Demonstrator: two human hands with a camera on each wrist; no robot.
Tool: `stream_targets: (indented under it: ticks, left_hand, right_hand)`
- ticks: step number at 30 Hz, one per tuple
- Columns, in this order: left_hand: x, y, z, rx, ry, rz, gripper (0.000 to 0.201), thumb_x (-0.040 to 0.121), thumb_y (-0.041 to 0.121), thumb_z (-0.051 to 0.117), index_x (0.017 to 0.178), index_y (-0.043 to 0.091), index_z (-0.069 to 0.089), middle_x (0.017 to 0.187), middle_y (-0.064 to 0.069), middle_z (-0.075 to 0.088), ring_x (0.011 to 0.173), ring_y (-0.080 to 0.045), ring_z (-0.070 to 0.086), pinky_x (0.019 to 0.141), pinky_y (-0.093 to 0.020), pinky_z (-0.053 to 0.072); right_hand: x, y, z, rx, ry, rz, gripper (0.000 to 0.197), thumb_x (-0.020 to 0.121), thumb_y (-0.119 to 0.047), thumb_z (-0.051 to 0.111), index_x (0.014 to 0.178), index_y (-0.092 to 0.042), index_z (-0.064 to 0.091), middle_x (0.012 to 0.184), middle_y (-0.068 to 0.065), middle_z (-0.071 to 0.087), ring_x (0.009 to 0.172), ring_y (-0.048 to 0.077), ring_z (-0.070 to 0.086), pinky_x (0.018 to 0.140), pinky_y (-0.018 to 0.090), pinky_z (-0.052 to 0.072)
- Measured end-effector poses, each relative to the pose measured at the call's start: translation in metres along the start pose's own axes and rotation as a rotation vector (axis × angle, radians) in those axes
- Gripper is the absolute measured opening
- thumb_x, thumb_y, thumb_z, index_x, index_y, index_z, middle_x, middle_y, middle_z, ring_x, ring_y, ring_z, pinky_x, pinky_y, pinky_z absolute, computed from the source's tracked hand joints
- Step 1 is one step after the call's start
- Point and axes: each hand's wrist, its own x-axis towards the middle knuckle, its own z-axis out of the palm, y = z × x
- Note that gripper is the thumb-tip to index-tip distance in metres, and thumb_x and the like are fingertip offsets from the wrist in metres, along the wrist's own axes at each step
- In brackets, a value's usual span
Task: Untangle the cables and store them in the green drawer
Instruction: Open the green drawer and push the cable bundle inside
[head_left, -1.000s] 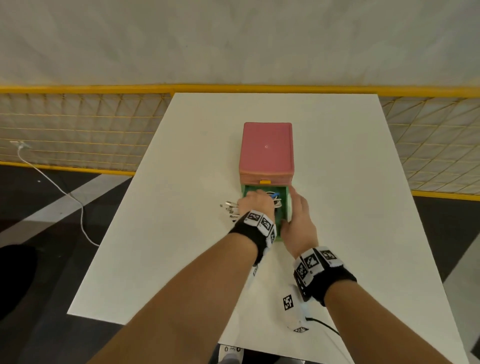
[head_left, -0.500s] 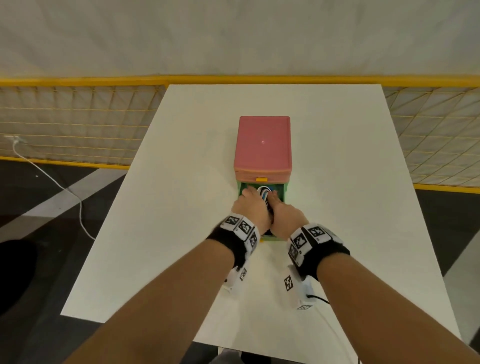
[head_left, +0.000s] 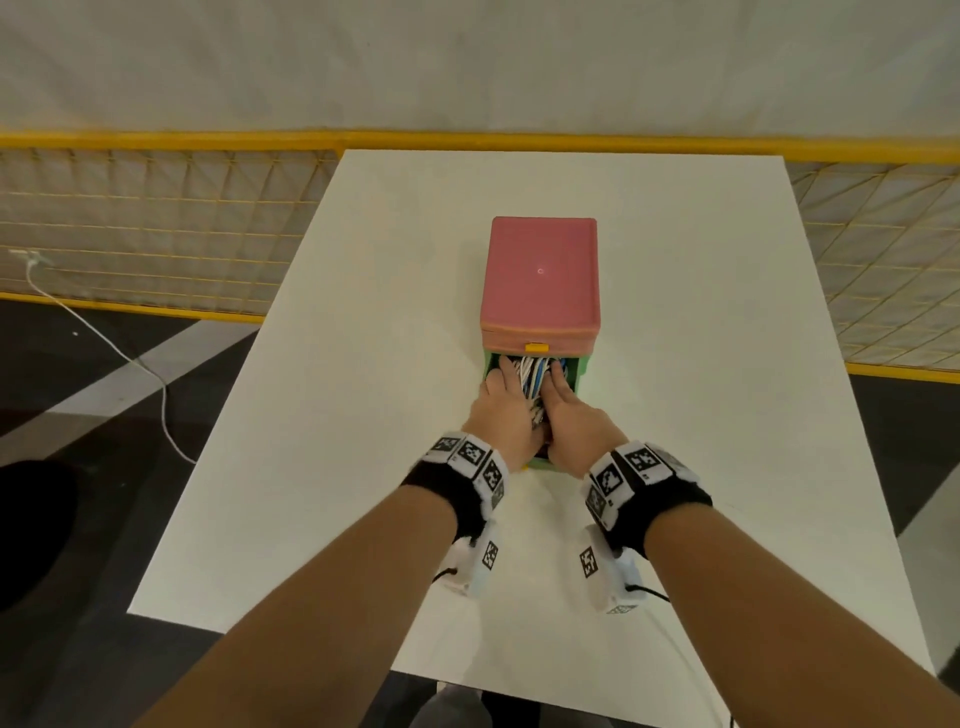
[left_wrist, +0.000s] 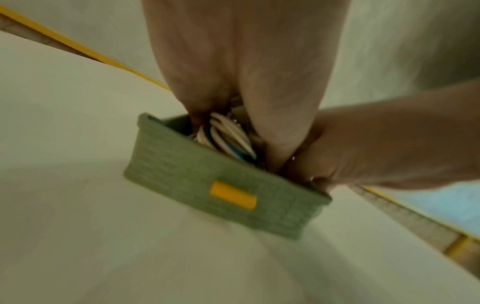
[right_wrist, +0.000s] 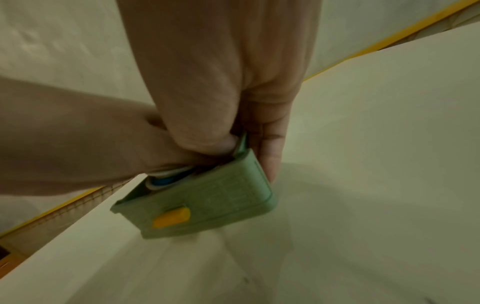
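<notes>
A green drawer (head_left: 582, 366) stands pulled out of a pink box (head_left: 540, 280) on the white table (head_left: 363, 415). A bundle of white and blue cables (head_left: 532, 376) lies inside it. My left hand (head_left: 506, 400) reaches into the drawer, and in the left wrist view its thumb and fingers (left_wrist: 205, 86) pinch the cables (left_wrist: 228, 137). My right hand (head_left: 563, 400) is pressed against it from the right. In the right wrist view the thumb (right_wrist: 207, 142) sits inside the drawer (right_wrist: 215, 197) and the fingers (right_wrist: 270, 156) run down outside its right wall.
The drawer front carries a yellow handle (left_wrist: 232, 195), and the pink box has one too (head_left: 536, 347). A yellow mesh fence (head_left: 156, 223) runs behind and beside the table. A white cord (head_left: 104, 343) lies on the dark floor at the left.
The cable ends that stuck out left of the drawer are now inside it. My left hand moved in over the drawer, and my right hand closed in beside it.
</notes>
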Motion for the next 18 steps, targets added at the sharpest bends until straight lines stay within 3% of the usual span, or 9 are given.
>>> stream_targets:
  ticks: [3,5,7,8,10,12,14,16,18]
  left_hand:
    - [0.005,0.006,0.01,0.07,-0.014,-0.021,0.058,0.075,0.027,0.062,0.119,-0.012,0.06,0.103,-0.021,0.067,0.086,-0.031,0.069,0.076,-0.031,0.056]
    - [0.021,0.004,0.026,0.038,0.0,-0.008,0.043,0.077,0.022,0.06,0.108,-0.007,0.068,0.096,-0.019,0.07,0.078,-0.028,0.07,0.07,-0.029,0.057]
    - [0.008,0.01,0.006,-0.003,0.001,0.0,0.056,0.071,0.022,0.079,0.117,-0.008,0.063,0.107,-0.021,0.067,0.089,-0.029,0.069,0.079,-0.03,0.056]
    - [0.004,0.01,-0.001,-0.04,0.011,-0.035,0.07,0.074,0.024,0.078,0.129,-0.01,0.051,0.121,-0.024,0.06,0.105,-0.032,0.063,0.092,-0.031,0.05]
    - [0.004,0.005,-0.003,-0.124,0.014,0.025,0.09,0.085,0.029,0.067,0.149,-0.008,0.016,0.15,-0.024,0.028,0.137,-0.034,0.033,0.115,-0.033,0.028]
    - [-0.003,-0.004,-0.01,-0.26,-0.069,0.073,0.1,0.086,0.036,0.066,0.152,-0.001,0.001,0.158,-0.017,0.012,0.145,-0.031,0.017,0.12,-0.035,0.02]
    - [-0.012,-0.014,-0.014,-0.319,-0.079,0.135,0.099,0.087,0.041,0.064,0.154,0.003,0.002,0.161,-0.013,0.011,0.147,-0.028,0.017,0.12,-0.036,0.02]
    - [-0.024,-0.02,-0.013,-0.292,-0.071,0.173,0.083,0.096,0.04,0.053,0.154,0.004,0.006,0.163,-0.013,0.009,0.149,-0.026,0.014,0.122,-0.033,0.015]
    - [-0.031,-0.025,-0.007,-0.235,0.063,0.256,0.061,0.103,0.028,0.041,0.152,0.001,0.018,0.161,-0.017,0.016,0.149,-0.028,0.017,0.121,-0.03,0.011]
  right_hand:
    - [-0.005,0.004,0.005,0.043,0.047,-0.015,0.09,0.089,-0.017,0.056,0.149,-0.013,-0.01,0.157,0.01,-0.019,0.104,0.039,0.061,0.088,0.042,0.051]
    - [-0.009,0.005,0.008,0.088,0.099,-0.072,0.089,0.089,-0.016,0.055,0.149,-0.027,-0.01,0.159,0.004,-0.014,0.098,0.037,0.064,0.088,0.043,0.052]
    - [-0.011,0.008,0.012,0.102,0.148,-0.124,0.084,0.089,-0.011,0.051,0.148,-0.036,-0.003,0.16,-0.001,-0.007,0.1,0.033,0.064,0.091,0.041,0.051]
    - [-0.011,0.01,0.014,0.12,0.169,-0.132,0.081,0.089,-0.008,0.049,0.149,-0.035,0.003,0.16,-0.003,-0.003,0.107,0.032,0.062,0.093,0.039,0.05]
    - [-0.012,0.015,0.017,0.177,0.204,-0.139,0.072,0.089,-0.005,0.049,0.149,-0.027,0.016,0.16,-0.002,0.004,0.125,0.027,0.052,0.1,0.035,0.045]
    - [-0.013,0.018,0.021,0.191,0.228,-0.138,0.064,0.091,-0.006,0.049,0.148,-0.02,0.025,0.159,0.0,0.009,0.132,0.024,0.045,0.104,0.033,0.041]
    - [-0.015,0.018,0.026,0.147,0.249,-0.114,0.058,0.093,-0.008,0.047,0.147,-0.016,0.028,0.159,0.001,0.011,0.128,0.027,0.047,0.1,0.037,0.045]
    - [-0.017,0.017,0.029,0.035,0.292,-0.084,0.051,0.094,-0.012,0.047,0.144,-0.013,0.035,0.158,0.002,0.018,0.116,0.03,0.048,0.089,0.04,0.05]
    - [-0.018,0.016,0.031,-0.136,0.396,-0.092,0.047,0.086,-0.011,0.058,0.132,-0.01,0.051,0.147,0.012,0.04,0.105,0.031,0.048,0.08,0.04,0.051]
